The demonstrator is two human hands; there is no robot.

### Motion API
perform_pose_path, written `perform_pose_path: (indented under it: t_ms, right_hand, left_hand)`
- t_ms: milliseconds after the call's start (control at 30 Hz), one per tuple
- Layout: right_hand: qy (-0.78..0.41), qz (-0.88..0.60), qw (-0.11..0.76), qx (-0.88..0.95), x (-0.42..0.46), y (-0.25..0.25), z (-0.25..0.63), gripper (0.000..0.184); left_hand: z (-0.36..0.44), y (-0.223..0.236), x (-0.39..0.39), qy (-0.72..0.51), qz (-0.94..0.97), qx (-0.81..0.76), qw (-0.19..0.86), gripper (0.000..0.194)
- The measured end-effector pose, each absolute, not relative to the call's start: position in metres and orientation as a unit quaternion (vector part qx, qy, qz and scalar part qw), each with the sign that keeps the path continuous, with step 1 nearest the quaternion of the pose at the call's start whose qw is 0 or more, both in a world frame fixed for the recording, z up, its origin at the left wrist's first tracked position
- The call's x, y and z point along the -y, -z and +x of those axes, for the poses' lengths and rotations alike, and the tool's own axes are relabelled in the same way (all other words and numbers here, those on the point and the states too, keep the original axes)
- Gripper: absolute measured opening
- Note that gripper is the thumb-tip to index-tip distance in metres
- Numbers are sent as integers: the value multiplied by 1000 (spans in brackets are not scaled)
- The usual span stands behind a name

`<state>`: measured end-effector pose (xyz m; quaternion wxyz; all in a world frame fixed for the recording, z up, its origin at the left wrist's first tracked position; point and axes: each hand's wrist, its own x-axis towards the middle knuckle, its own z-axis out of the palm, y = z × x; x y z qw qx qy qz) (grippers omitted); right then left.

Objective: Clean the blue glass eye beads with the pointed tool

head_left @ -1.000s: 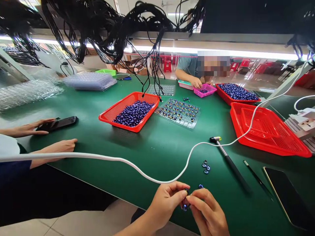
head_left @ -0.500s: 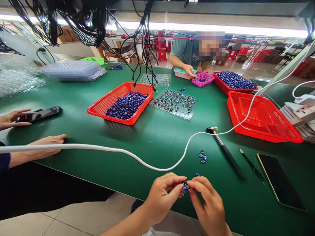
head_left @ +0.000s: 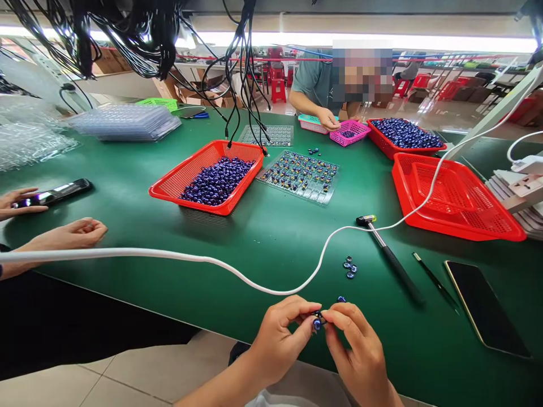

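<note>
At the table's front edge, my left hand point(head_left: 282, 339) pinches a small shiny blue part point(head_left: 317, 324) between thumb and forefinger. My right hand point(head_left: 358, 350) meets it there, thumb and forefinger closed on a thin dark piece beside the blue part. Whether the two pieces are joined is too small to tell. Just beyond my right fingers lies a loose blue part point(head_left: 341, 299). A little farther off sits a small cluster of blue parts point(head_left: 350, 268).
A white cable point(head_left: 263, 289) crosses in front of my hands. Rightward lie a mallet point(head_left: 394, 265), tweezers point(head_left: 435, 282) and a phone point(head_left: 487, 308). Beyond are a red basket point(head_left: 169, 189) of blue parts and a clear tray point(head_left: 303, 175). Co-workers' hands point(head_left: 63, 237) point(head_left: 328, 120) show left and opposite.
My hands keep the same grip, with the blue part barely shifted. At left, the co-worker's phone and hands have moved slightly leftward, and the nearer hand has turned and curled.
</note>
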<state>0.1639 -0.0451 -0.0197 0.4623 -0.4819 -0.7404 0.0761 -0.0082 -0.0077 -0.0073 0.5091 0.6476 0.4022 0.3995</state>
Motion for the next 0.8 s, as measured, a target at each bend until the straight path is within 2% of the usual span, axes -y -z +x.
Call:
perform_pose_path:
  t_ms: [267,400,600,800]
  right_hand:
    - [-86,-502,458,729,49,19,160,27]
    - [-151,-506,474,705,48,14,158,23]
    - [-263,-557,466,635,49,9,154,8]
    - [-313,-569,476,594,51,12,150,11]
  left_hand:
    - [-10,5,9,-385,660,-402,504,19]
    - [-10,8,10,-383,651,-398,520,18]
    - [-7,6,13,-409,649,-400,502,18]
    - [-5,7,15,-430,662,-384,480,19]
